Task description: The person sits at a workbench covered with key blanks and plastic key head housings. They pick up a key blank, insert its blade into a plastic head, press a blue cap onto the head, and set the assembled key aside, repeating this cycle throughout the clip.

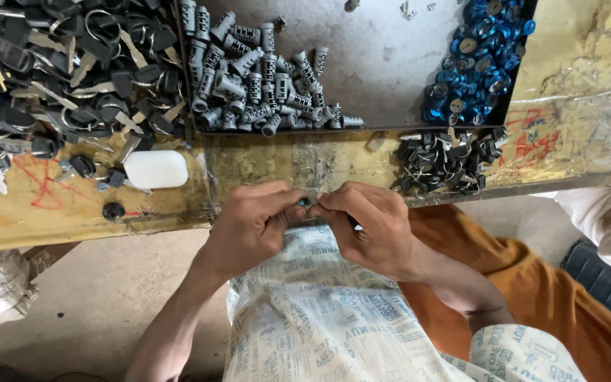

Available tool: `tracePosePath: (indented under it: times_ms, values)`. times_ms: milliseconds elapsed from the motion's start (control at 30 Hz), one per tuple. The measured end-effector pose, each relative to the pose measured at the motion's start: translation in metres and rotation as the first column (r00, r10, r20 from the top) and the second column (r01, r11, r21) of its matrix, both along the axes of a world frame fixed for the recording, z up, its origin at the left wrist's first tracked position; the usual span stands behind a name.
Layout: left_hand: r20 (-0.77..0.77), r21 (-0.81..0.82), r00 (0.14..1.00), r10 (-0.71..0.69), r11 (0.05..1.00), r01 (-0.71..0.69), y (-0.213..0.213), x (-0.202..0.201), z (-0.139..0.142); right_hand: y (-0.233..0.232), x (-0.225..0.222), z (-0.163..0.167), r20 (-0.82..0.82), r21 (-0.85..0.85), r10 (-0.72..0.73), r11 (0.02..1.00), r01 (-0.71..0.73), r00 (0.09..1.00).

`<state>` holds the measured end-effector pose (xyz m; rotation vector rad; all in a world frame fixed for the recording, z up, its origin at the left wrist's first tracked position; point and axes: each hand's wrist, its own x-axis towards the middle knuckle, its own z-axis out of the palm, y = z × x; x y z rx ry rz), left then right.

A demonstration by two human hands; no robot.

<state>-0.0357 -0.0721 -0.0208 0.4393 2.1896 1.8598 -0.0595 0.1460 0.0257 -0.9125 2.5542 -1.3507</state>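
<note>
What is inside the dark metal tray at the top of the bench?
The metal tray holds a heap of grey lock cylinders on its left and blue round caps on its right, with bare floor between. Anything beneath the heaps is covered.

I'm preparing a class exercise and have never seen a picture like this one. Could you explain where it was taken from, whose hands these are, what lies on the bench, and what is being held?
The picture comes from a camera on a person's head, looking down at their own bare hands. The left hand and right hand meet at the edge of a worn yellow bench, pinching one small metal part between the fingertips; it is too hidden to identify.

On the bench lie a heap of black-headed keys, a tray holding silver lock cylinders and blue caps, a pile of small black parts, and a white oblong case. Another person's sleeve shows at the right.
</note>
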Motion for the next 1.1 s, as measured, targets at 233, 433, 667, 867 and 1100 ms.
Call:
tracePosePath:
  times_ms: [233, 433, 667, 867, 1100]
  values:
    - [0.282, 0.048, 0.882, 0.377, 0.913, -0.405, 0.048, 0.030, -0.012, -0.006, -0.026, -0.001, 0.217, 0.104, 0.117, 0.984, -0.142, 0.969]
    - [0.617, 0.277, 0.740, 0.267, 0.806, -0.523, 0.043, 0.029, -0.010, 0.002, -0.052, 0.035, 0.250, 0.248, 0.262, 0.913, -0.323, 0.932]
    - [0.181, 0.155, 0.801, 0.571, 0.787, -0.597, 0.039, 0.020, 0.006, -0.021, -0.041, 0.036, 0.017, 0.215, 0.031, 0.976, -0.034, 0.999]
    - [0.278, -0.015, 0.901, 0.334, 0.939, -0.344, 0.024, 0.011, 0.005, -0.010, -0.036, 0.034, 0.258, 0.194, 0.043, 0.976, -0.096, 0.965]
    - [0.346, 0.180, 0.892, 0.293, 0.912, -0.369, 0.042, 0.019, -0.010, 0.029, -0.102, 0.058, 0.401, 0.195, 0.251, 0.916, -0.350, 0.881]
